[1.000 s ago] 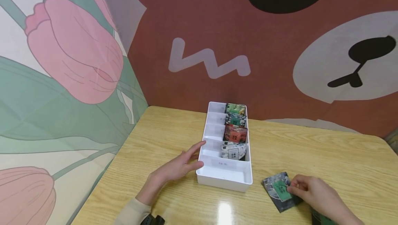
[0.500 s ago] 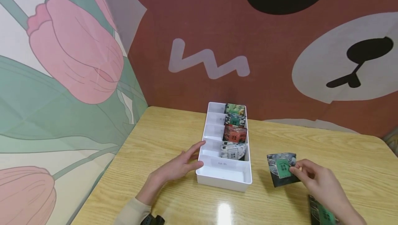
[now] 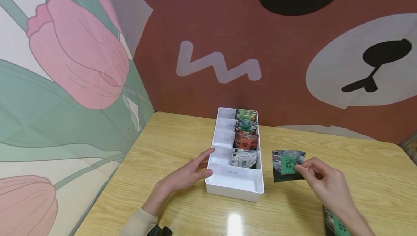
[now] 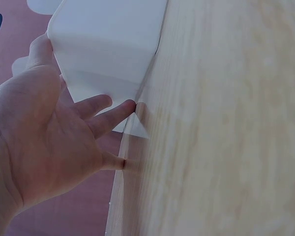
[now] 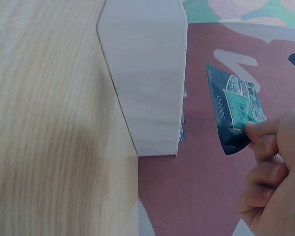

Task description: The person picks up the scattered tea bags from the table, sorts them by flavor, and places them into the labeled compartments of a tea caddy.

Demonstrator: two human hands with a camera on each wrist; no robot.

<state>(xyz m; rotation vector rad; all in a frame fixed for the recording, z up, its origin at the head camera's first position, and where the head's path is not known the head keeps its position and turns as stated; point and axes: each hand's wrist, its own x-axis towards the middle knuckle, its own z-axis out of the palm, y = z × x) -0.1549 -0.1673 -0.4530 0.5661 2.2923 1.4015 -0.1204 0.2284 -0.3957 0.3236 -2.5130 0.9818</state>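
In the head view my right hand (image 3: 327,183) pinches a dark sachet with a green label (image 3: 288,166) between thumb and fingers, raised above the table to the right of a white divided box (image 3: 234,195). The right wrist view shows the same sachet (image 5: 232,110) tilted, held by its edge. My left hand (image 3: 185,174) rests against the box's left side with fingers spread; in the left wrist view that hand (image 4: 54,123) touches the white wall (image 4: 103,54). The front compartment of the box holds no sachet.
Behind it, the box's compartments hold white (image 3: 244,159), red (image 3: 245,141), dark green (image 3: 246,126) and yellow-green sachets (image 3: 245,114). Another dark green-labelled sachet (image 3: 337,225) lies at the table's (image 3: 365,167) front right, partly under my right forearm. A printed wall stands behind the table.
My right hand has lifted the sachet off the table and carried it away from me and slightly left, turning it more upright. The left hand stays in place.
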